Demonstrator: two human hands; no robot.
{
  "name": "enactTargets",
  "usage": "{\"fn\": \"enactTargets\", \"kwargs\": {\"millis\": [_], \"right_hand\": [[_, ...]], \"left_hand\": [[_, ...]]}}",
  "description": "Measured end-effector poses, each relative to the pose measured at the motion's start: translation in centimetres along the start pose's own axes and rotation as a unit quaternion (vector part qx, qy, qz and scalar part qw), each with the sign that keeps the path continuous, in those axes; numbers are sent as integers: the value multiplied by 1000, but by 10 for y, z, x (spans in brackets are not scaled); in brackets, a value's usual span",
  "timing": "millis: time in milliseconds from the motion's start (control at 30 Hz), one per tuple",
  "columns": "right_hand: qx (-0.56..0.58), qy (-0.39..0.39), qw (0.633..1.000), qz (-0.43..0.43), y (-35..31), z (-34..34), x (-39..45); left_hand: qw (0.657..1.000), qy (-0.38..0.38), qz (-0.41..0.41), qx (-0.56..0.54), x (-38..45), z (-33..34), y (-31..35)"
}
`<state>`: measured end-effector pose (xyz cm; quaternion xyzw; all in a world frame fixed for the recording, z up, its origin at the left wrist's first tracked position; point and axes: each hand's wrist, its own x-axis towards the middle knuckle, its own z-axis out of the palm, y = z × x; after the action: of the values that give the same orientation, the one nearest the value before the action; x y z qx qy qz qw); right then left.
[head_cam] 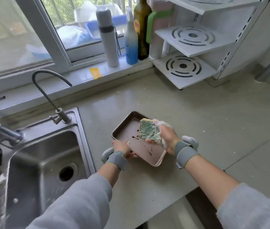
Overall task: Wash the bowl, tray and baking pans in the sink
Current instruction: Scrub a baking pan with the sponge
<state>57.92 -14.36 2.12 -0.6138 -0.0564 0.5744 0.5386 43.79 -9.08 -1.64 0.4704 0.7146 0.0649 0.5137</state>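
A kitchen counter of pale speckled stone [188, 116] runs beneath a window, seen from above by a person standing at it. A stainless steel sink [45, 154] sits at the left, with a thin curved grey tap [48, 90] at its far edge. On the far windowsill stand a white flask [107, 37], a blue spray bottle [131, 40] and a dark green glass bottle [141, 27]. A white perforated rack [190, 47] stands at the far right.

A shallow rectangular metal baking pan [137, 142], rose-brown with dark sauce streaks inside, lies on the counter just right of the sink, not yet in it.

The left hand [122, 148] grips the pan's near left rim, fingers curled over the edge. The right hand [165, 138], soapy, holds a foamy green and yellow sponge [150, 131] above the pan's right half, fingers closed around it. Both wrists wear grey straps.

The step in hand looks like scrubbing the pan. To do it well, the left hand should likely keep the pan steady while the sponge's rough green face works firmly over the dried streaks and into the corners. Moving the pan over the sink would probably keep suds off the counter.
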Motion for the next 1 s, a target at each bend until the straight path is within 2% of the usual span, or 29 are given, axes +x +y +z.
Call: {"fn": "enactTargets", "kwargs": {"millis": [33,100,167,300,500,667,833,1000], "right_hand": [[-7,-15,1000,3,0,11,-3],[-18,-48,999,14,2,37,-11],[-37,-88,995,29,11,74,-22],[-67,-167,981,77,50,154,-37],[-98,-273,927,238,119,268,-63],[-185,-278,893,302,177,350,-90],[-295,-261,888,237,205,401,-117],[-339,-249,877,231,215,419,-124]], "left_hand": [[1000,16,4,-2,-2,-14,-8],[997,31,32,70,-5,-47,-25],[990,80,64,96,-6,-89,-47],[987,136,65,64,-13,-170,-91],[985,153,78,17,-16,-280,-173],[985,152,72,-37,-15,-371,-244],[984,149,70,-69,-14,-418,-272],[986,138,67,-69,-7,-434,-285]]}}
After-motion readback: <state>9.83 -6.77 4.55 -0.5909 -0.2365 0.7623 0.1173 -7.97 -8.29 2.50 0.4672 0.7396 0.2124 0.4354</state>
